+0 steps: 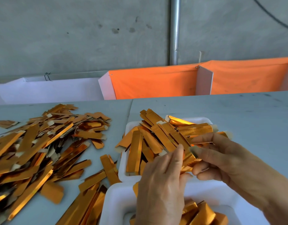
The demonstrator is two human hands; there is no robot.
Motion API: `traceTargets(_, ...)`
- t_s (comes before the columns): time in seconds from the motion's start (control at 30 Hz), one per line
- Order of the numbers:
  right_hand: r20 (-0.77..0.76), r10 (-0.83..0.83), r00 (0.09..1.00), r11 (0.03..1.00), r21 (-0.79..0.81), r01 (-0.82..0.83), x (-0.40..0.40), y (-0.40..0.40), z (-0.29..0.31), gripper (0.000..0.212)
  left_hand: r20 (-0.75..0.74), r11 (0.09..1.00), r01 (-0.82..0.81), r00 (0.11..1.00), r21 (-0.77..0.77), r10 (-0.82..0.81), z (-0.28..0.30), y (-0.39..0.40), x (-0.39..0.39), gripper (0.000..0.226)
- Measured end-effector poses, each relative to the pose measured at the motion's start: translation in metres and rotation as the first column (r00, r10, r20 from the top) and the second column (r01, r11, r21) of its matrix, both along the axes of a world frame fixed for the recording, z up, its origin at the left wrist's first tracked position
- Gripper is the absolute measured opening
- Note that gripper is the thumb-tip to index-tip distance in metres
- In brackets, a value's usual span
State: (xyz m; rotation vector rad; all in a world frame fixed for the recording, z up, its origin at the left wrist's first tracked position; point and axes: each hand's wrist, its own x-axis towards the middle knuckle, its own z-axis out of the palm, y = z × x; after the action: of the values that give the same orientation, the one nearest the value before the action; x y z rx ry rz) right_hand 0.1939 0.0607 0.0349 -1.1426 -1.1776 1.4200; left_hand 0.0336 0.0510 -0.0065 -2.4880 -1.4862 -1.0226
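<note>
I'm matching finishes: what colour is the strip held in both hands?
Shiny metallic gold-orange; the foil strip shows best in the head view.

Bare left hand (159, 181), right hand (229, 161)

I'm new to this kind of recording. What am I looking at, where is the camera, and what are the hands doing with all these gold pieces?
There is no machine here. A person works with bare hands, and the single picture comes from a camera worn on the head, looking forward and down. The left hand and right hand together pinch one gold strip above the far white tray, which holds more such strips. A near white tray at the bottom edge holds a few too. A big loose pile of strips lies to the left on the grey table. Behind the table hangs an orange cloth.
</note>
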Motion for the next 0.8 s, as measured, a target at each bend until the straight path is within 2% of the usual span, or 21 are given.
traceTargets(0.07,-0.056,0.066,0.996,0.997,-0.044,-0.068,0.001,0.000,0.002,0.039,0.121,0.995,0.069,0.991,-0.071,-0.060,0.003,-0.002,-0.004,0.056)
traceTargets(0.13,-0.118,0.129,0.985,0.987,-0.079,-0.138,0.003,0.000,0.002,0.035,0.265,0.975,0.121,0.962,-0.184,-0.070,0.006,-0.003,-0.004,0.059)
traceTargets(0.17,-0.144,0.139,0.980,0.984,-0.087,-0.152,0.004,0.001,0.001,0.034,0.279,0.963,0.132,0.958,-0.233,-0.064,0.006,-0.003,-0.004,0.059)
traceTargets(0.23,-0.181,0.137,0.974,0.984,-0.091,-0.156,0.006,0.002,-0.001,0.030,0.245,0.956,0.160,0.964,-0.245,-0.099,0.000,-0.001,-0.003,0.057)
traceTargets(0.3,-0.196,0.141,0.970,0.983,-0.092,-0.162,0.007,0.002,-0.001,0.030,0.210,0.955,0.180,0.969,-0.234,-0.131,-0.002,-0.001,-0.002,0.072)
traceTargets(0.4,-0.166,0.136,0.977,0.984,-0.095,-0.154,0.008,0.003,-0.002,0.054,0.212,0.961,0.167,0.970,-0.220,-0.120,-0.004,0.000,-0.002,0.090)
traceTargets(0.57,-0.121,0.128,0.984,0.991,-0.013,-0.131,0.005,0.003,-0.001,0.019,0.253,0.955,0.207,0.956,-0.211,-0.151,-0.005,0.000,-0.002,0.078)
traceTargets(0.63,-0.083,0.137,0.987,0.991,0.009,-0.137,0.005,0.004,-0.003,0.017,0.255,0.946,0.217,0.955,-0.242,-0.153,-0.004,-0.001,-0.002,0.074)
traceTargets(0.8,0.012,0.134,0.991,0.989,0.053,-0.135,0.006,0.006,-0.006,0.026,0.312,0.938,0.211,0.942,-0.276,-0.120,-0.002,-0.001,-0.004,0.049)
